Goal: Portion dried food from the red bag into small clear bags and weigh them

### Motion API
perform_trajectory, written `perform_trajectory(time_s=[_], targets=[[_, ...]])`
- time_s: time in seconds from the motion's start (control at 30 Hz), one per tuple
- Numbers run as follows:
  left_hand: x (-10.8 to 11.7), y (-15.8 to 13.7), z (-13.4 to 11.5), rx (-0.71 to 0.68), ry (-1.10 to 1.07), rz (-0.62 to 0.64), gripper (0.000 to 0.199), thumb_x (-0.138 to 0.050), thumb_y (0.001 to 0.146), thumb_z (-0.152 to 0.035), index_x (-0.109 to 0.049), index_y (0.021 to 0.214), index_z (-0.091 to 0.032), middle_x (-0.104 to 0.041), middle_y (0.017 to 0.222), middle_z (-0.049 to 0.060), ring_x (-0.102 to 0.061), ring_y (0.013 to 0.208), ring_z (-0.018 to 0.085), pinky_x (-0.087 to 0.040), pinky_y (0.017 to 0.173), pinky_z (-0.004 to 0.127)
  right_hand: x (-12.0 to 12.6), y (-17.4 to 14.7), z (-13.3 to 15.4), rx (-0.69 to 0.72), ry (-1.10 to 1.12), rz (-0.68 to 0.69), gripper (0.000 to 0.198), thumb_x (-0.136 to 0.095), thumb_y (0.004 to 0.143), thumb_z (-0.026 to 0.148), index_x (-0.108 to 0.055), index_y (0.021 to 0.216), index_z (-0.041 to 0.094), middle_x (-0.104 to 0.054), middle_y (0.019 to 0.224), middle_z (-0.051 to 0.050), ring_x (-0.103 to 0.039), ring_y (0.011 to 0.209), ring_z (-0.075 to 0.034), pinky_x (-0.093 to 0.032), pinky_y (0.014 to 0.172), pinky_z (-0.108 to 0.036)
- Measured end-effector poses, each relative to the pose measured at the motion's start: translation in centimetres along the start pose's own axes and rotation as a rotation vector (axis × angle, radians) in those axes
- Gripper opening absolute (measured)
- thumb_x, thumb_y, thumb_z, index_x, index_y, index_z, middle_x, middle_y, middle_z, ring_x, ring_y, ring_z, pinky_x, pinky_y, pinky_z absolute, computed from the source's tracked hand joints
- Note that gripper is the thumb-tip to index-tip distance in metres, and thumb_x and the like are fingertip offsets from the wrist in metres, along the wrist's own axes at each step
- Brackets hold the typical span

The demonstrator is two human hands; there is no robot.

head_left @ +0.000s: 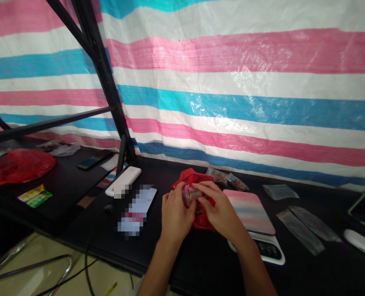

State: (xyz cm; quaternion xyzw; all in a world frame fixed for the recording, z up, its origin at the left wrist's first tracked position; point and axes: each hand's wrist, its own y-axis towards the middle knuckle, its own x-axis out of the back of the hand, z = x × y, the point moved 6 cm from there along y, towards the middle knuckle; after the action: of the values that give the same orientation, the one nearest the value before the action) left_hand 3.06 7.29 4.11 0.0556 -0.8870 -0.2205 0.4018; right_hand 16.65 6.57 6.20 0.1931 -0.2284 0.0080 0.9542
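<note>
My left hand (176, 216) and my right hand (217, 207) meet over an open red plastic bag (205, 221). Between their fingers is a small clear plastic bag (189, 195), pinched from both sides; what it contains is too blurred to name. Small brownish bits (200, 209) show inside the red bag, partly covered by the fingers. Just behind it lie two filled zip bags (238, 182) with brown contents. A flat pink-and-grey striped pad (248, 207) rests beside my right hand, on top of a white case with a dark camera-like panel (270, 249).
Several flat clear zip bags (301, 230) lie on the black table (133, 255) at right, near a white rounded object (362, 244). Left are a lit phone (139, 209), a white power-bank-like block (123, 181) and a black metal post (108, 82). Another red bag (24, 164) sits farther left.
</note>
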Motion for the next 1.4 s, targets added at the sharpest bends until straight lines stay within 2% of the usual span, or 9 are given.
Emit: perform_trajectory(time_s=[0.13,0.3,0.53,0.77,0.9,1.07,1.2,1.3,1.4], targets=[[-0.1,-0.1,0.0,-0.044,-0.016,0.000,0.033,-0.062,0.091,-0.025,-0.056,0.123,-0.023,-0.072,0.116,0.009,-0.066,0.107,0.028,-0.043,0.093,0.043,0.4,0.2,-0.2,-0.003,0.020,-0.093,0.036,-0.054,0.084,0.012,-0.070,0.115,0.024,-0.066,0.118,-0.006,-0.063,0.109,-0.021,-0.048,0.103,-0.038],[-0.2,0.0,0.5,-0.031,-0.032,0.001,0.029,-0.067,0.089,-0.025,-0.059,0.117,-0.022,-0.072,0.113,0.007,-0.066,0.103,0.027,-0.044,0.093,0.042,0.1,0.4,0.8,0.066,0.065,-0.046,0.031,-0.054,0.081,0.008,-0.073,0.101,0.025,-0.069,0.113,-0.005,-0.063,0.109,-0.021,-0.048,0.102,-0.037],[-0.4,-0.1,0.8,-0.009,-0.126,0.015,0.026,-0.061,0.093,-0.028,-0.058,0.117,-0.021,-0.069,0.111,0.010,-0.065,0.106,0.028,-0.047,0.091,0.042,-0.2,0.1,1.4,0.047,-0.002,-0.020,0.038,-0.053,0.085,0.009,-0.072,0.113,0.025,-0.068,0.113,-0.006,-0.064,0.107,-0.020,-0.049,0.099,-0.036],[-0.7,-0.4,0.7,-0.010,-0.180,-0.009,0.029,-0.061,0.092,-0.028,-0.056,0.119,-0.019,-0.064,0.114,0.011,-0.063,0.106,0.028,-0.050,0.092,0.043,-0.4,0.0,2.2,0.106,-0.063,-0.015,0.038,-0.045,0.089,0.008,-0.075,0.103,0.026,-0.066,0.118,-0.006,-0.062,0.113,-0.021,-0.046,0.103,-0.039],[-0.5,-0.2,1.3,0.012,-0.166,-0.034,0.032,-0.061,0.092,-0.030,-0.055,0.122,-0.019,-0.064,0.114,0.012,-0.063,0.106,0.028,-0.050,0.093,0.044,0.1,0.1,1.2,0.069,-0.089,-0.060,0.036,-0.048,0.088,0.011,-0.070,0.114,0.025,-0.066,0.117,-0.007,-0.062,0.113,-0.022,-0.048,0.102,-0.038],[0.7,0.0,1.5,0.103,-0.083,-0.058,0.035,-0.059,0.094,-0.038,-0.053,0.121,-0.017,-0.065,0.117,0.015,-0.063,0.110,0.031,-0.050,0.094,0.045,1.0,0.4,-1.0,-0.005,-0.217,-0.108,0.046,-0.044,0.081,0.002,-0.066,0.116,0.022,-0.066,0.122,-0.008,-0.061,0.117,-0.021,-0.045,0.106,-0.038],[2.2,-1.1,1.1,0.339,0.050,-0.008,0.025,-0.048,0.099,-0.041,-0.054,0.105,-0.017,-0.068,0.099,0.016,-0.068,0.096,0.033,-0.050,0.078,0.040,0.7,1.1,-2.0,-0.056,-0.435,-0.013,0.056,-0.043,0.066,-0.007,-0.070,0.106,0.019,-0.069,0.116,-0.008,-0.063,0.112,-0.022,-0.046,0.101,-0.037],[1.5,-2.4,0.3,0.426,0.031,0.090,0.021,-0.049,0.098,-0.042,-0.051,0.096,-0.021,-0.067,0.092,0.013,-0.069,0.077,0.029,-0.045,0.066,0.034,0.5,1.7,-2.3,-0.086,-0.549,-0.001,0.052,-0.045,0.064,-0.008,-0.071,0.100,0.019,-0.070,0.116,-0.008,-0.063,0.109,-0.023,-0.046,0.099,-0.036],[-0.4,-3.1,-0.1,0.419,-0.166,0.132,0.018,-0.061,0.090,-0.035,-0.048,0.091,-0.022,-0.066,0.096,0.013,-0.070,0.083,0.028,-0.045,0.068,0.032,-0.1,2.3,-2.7,-0.079,-0.547,0.035,0.054,-0.047,0.063,-0.009,-0.071,0.101,0.019,-0.070,0.119,-0.007,-0.064,0.110,-0.022,-0.046,0.099,-0.035]])
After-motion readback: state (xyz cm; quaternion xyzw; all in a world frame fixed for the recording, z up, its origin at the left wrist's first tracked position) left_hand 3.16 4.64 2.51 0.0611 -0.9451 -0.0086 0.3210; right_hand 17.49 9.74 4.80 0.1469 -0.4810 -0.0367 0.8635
